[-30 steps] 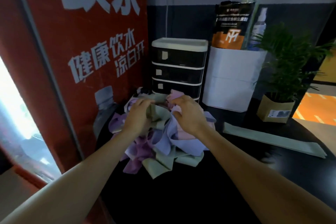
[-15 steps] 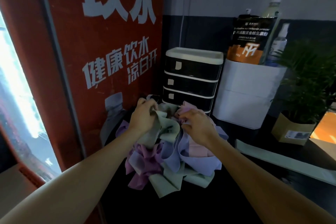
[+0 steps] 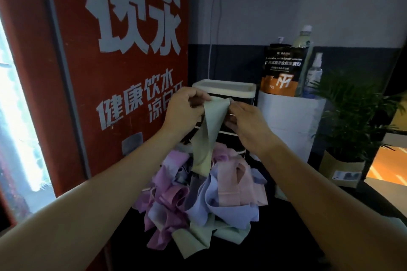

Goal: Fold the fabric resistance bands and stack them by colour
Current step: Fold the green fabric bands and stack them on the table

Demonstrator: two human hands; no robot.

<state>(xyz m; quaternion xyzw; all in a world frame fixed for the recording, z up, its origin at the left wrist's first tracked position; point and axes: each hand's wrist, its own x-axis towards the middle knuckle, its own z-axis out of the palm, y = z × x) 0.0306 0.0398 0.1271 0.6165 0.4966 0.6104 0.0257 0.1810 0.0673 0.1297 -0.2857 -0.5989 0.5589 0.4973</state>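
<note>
1. the left hand (image 3: 184,110) and the right hand (image 3: 246,123) each pinch one top corner of a pale green band (image 3: 209,130), fingers curled onto the fabric, holding it up in front of the black drawer unit (image 3: 224,91).

2. the green band hangs down between the hands, narrowing as it drops; its lower end reaches the top of the heap (image 3: 204,200) and looks to be touching it, though i cannot tell whether it is caught there or only resting.

3. the heap lies on the dark table (image 3: 286,237), just below the hands. it is a loose tangle of purple, blue, pink and green bands, none of them folded as far as can be seen.

4. at the far right edge of the table a pale green patch (image 3: 396,223) shows. it may be a band already set aside, but too little is in view to say so.

5. judgement on progress: the task is near its start. no neat stack of any colour is visible, and most bands are unsorted in the heap.

6. what is left, by my reading: free and fold the green band in hand, set it down, then work through the rest colour by colour.

7. behind stand a white box (image 3: 286,121), a dark pouch (image 3: 283,70), bottles and a potted plant (image 3: 350,116).
</note>
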